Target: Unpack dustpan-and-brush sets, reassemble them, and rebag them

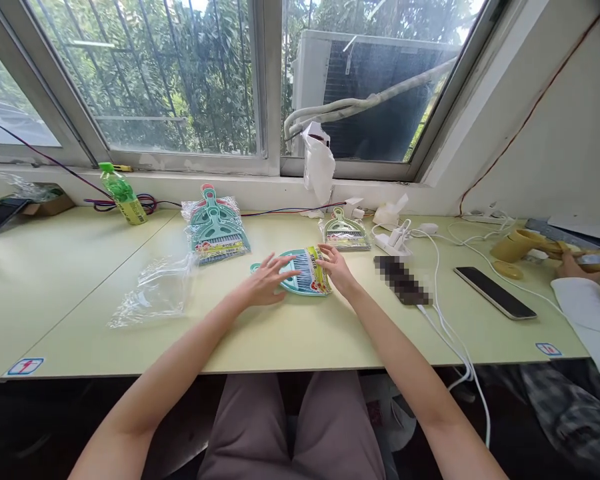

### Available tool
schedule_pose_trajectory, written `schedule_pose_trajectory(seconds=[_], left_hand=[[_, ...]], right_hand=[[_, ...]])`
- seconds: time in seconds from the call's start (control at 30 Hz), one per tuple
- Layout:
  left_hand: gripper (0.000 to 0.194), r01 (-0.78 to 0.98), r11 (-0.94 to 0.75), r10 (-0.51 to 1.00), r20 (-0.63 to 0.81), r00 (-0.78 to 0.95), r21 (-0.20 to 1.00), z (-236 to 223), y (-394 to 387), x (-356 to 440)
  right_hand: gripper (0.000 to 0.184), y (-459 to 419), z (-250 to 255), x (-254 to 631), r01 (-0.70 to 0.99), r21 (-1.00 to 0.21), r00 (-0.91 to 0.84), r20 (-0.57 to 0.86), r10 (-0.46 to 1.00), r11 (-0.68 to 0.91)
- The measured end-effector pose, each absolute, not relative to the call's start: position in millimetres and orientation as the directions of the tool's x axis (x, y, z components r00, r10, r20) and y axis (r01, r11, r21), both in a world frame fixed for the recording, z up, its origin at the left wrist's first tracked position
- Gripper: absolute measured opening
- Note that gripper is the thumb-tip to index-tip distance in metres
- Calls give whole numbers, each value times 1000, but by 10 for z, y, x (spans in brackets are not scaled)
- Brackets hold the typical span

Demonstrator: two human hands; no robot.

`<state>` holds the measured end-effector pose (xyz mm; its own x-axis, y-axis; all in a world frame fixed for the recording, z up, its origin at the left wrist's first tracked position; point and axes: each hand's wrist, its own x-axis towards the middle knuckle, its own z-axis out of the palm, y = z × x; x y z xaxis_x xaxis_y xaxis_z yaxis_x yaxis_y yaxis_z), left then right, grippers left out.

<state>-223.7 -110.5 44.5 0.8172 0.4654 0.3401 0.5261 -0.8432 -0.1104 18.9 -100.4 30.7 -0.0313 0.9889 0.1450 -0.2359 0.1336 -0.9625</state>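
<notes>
A teal mini dustpan and brush set with a yellow printed label lies on the table in front of me, its handle pointing left. My left hand rests over the handle end, fingers stretched and spread across the dustpan. At the opposite end, my right hand has its bent fingers and thumb on the label's edge. Behind and to the left, several teal dustpan sets lie stacked in clear wrapping. Another wrapped set, greenish, lies near the wall. A crumpled clear plastic bag sits left of my left hand.
A green-capped bottle stands at the back left. To the right are a pixelated dark object, a phone, white cables and a power strip. At the far right, another person's white sleeve reaches beside a yellow tape roll.
</notes>
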Motion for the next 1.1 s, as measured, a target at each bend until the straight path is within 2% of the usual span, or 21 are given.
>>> schedule_pose_trajectory(seconds=[0.17, 0.33, 0.43, 0.53, 0.63, 0.77, 0.93, 1.1], left_hand=[[52, 388, -909, 321, 342, 883, -149, 358, -1280, -1928], [53, 378, -903, 298, 335, 894, -206, 311, -1270, -1916], [57, 413, -890, 340, 323, 883, -195, 324, -1233, -1961], [58, 455, -877, 398, 298, 868, -154, 297, -1202, -1968], [53, 462, -878, 416, 278, 866, -124, 245, -1173, -1959], [45, 422, -904, 391, 266, 881, -71, 223, -1161, -1954], [52, 406, -913, 382, 291, 877, -27, 261, -1218, -1924], [44, 455, -890, 436, 279, 856, -5, 236, -1241, -1878]], right_hand=[[52, -965, 369, 277, -346, -933, -69, 131, 989, 99], [54, -912, 281, 279, -352, -924, -34, 169, 985, 146], [49, -837, 118, 173, -209, -968, -7, 142, 990, 138], [48, -769, 23, 89, -20, -969, 16, 247, 969, 248], [50, -752, 8, 47, 182, -915, -68, 354, 933, 360], [49, -769, 11, 42, 416, -800, -164, 401, 901, 432], [48, -748, 39, 144, 456, -777, -154, 411, 898, 434], [48, -745, 46, 201, 502, -769, -167, 363, 917, 396]])
